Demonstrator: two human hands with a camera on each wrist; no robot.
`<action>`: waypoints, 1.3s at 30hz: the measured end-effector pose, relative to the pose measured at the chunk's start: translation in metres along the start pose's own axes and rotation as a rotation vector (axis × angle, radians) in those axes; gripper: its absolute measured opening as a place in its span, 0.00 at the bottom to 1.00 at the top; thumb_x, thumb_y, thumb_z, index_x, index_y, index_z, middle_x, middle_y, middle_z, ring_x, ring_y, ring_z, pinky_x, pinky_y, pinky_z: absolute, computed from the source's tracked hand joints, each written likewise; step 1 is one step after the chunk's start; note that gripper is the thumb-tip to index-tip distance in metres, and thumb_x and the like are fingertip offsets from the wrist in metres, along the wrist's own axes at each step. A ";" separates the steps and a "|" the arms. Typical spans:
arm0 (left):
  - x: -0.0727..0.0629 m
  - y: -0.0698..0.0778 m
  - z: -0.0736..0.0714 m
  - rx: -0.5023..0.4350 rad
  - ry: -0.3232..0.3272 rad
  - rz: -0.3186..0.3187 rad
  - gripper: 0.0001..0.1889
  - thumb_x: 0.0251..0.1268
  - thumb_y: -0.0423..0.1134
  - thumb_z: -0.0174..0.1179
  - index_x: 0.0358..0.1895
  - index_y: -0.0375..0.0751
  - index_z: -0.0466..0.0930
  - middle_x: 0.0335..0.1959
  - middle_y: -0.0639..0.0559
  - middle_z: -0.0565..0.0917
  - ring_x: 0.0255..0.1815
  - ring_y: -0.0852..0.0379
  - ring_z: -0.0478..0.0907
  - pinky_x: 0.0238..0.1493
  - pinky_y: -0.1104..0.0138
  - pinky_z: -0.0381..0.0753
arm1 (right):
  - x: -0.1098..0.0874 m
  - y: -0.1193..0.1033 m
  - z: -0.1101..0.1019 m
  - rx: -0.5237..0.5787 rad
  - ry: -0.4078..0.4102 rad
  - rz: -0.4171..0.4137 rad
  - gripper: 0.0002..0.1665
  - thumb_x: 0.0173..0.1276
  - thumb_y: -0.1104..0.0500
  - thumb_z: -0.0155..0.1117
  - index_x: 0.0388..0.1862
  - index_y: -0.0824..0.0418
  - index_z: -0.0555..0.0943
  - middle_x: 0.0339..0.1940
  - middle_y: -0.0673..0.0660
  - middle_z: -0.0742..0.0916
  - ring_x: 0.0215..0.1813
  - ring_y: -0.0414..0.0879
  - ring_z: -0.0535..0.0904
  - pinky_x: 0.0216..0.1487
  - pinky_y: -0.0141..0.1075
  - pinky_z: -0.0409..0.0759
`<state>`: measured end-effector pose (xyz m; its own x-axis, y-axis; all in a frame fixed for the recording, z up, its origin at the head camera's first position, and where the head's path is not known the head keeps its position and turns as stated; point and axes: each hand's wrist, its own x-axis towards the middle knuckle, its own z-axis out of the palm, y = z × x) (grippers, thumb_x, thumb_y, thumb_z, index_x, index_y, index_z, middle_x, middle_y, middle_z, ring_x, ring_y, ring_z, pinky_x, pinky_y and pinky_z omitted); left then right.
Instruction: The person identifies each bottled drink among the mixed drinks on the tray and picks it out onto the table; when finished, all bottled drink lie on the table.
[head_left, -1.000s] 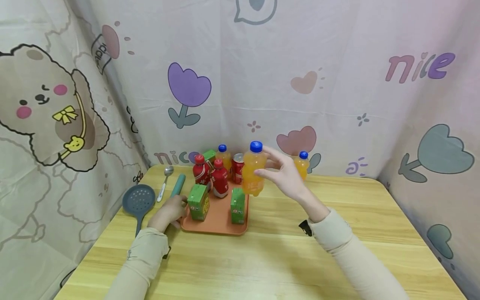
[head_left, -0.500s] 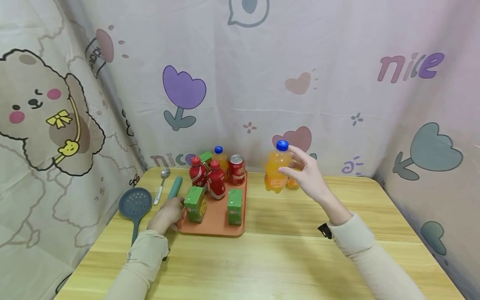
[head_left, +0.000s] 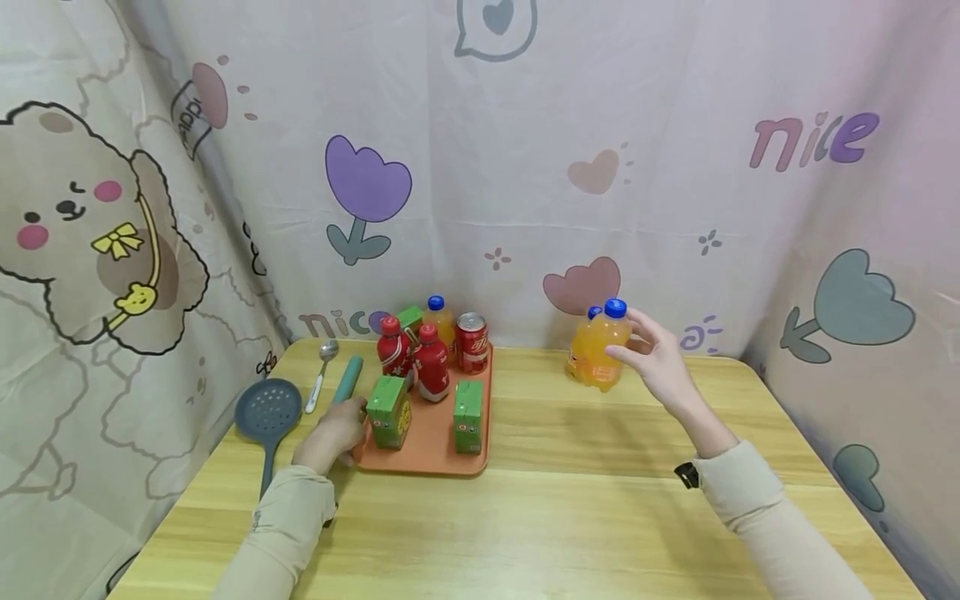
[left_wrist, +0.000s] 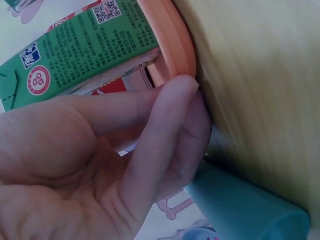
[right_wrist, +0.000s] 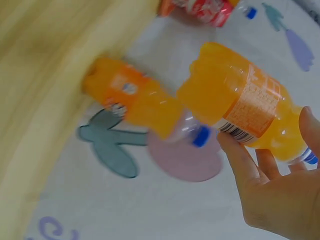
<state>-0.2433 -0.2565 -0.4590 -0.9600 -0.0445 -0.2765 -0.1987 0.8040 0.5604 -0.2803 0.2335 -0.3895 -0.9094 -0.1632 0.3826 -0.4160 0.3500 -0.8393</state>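
Note:
My right hand holds a small bottle of orange soda with a blue cap, fingers and thumb around it, above the table at the back right. In the right wrist view, a second orange soda bottle stands on the table behind it. My left hand grips the left edge of an orange tray, with curled fingers at its rim in the left wrist view. Beside those fingers on the tray stands a green juice carton. A teal cylindrical handle lies just outside the tray, by the hand.
The tray also carries another green carton, two red bottles, a red soda can and an orange soda bottle at the back. Left of it lie a spoon and a grey slotted skimmer. A patterned curtain hangs behind.
My right hand has carried the orange soda bottle rightward from above the tray's right side, lowering it a little, to overlap the standing bottle. The left hand has stayed at the tray.

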 end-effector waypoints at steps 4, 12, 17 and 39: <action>-0.001 -0.002 0.000 -0.005 0.005 -0.002 0.39 0.56 0.14 0.50 0.77 0.26 0.61 0.67 0.12 0.69 0.17 0.51 0.81 0.18 0.63 0.89 | 0.001 0.016 -0.008 -0.019 0.016 0.069 0.40 0.76 0.57 0.68 0.83 0.54 0.66 0.75 0.70 0.77 0.69 0.68 0.80 0.56 0.16 0.80; -0.004 0.001 0.003 -0.002 0.042 0.009 0.33 0.63 0.17 0.49 0.74 0.27 0.66 0.66 0.13 0.71 0.18 0.49 0.82 0.17 0.63 0.89 | 0.007 0.044 -0.021 0.001 0.040 0.201 0.48 0.76 0.57 0.68 0.87 0.56 0.55 0.84 0.71 0.66 0.77 0.74 0.69 0.49 0.14 0.79; -0.009 0.003 0.006 0.009 0.064 0.003 0.31 0.66 0.17 0.48 0.74 0.27 0.67 0.64 0.14 0.73 0.18 0.48 0.82 0.16 0.63 0.87 | 0.012 0.059 -0.024 0.008 0.069 0.200 0.48 0.76 0.60 0.68 0.87 0.57 0.55 0.83 0.72 0.66 0.77 0.74 0.68 0.47 0.13 0.80; -0.009 0.004 0.007 0.010 0.061 -0.022 0.41 0.52 0.11 0.54 0.76 0.30 0.66 0.41 0.25 0.86 0.15 0.52 0.83 0.16 0.66 0.87 | 0.029 0.097 -0.030 -0.003 0.152 0.299 0.45 0.77 0.63 0.65 0.86 0.58 0.55 0.83 0.71 0.66 0.80 0.74 0.65 0.68 0.37 0.86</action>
<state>-0.2341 -0.2490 -0.4596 -0.9658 -0.0975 -0.2403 -0.2177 0.8084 0.5468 -0.3470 0.2906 -0.4477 -0.9811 0.0863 0.1730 -0.1305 0.3645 -0.9220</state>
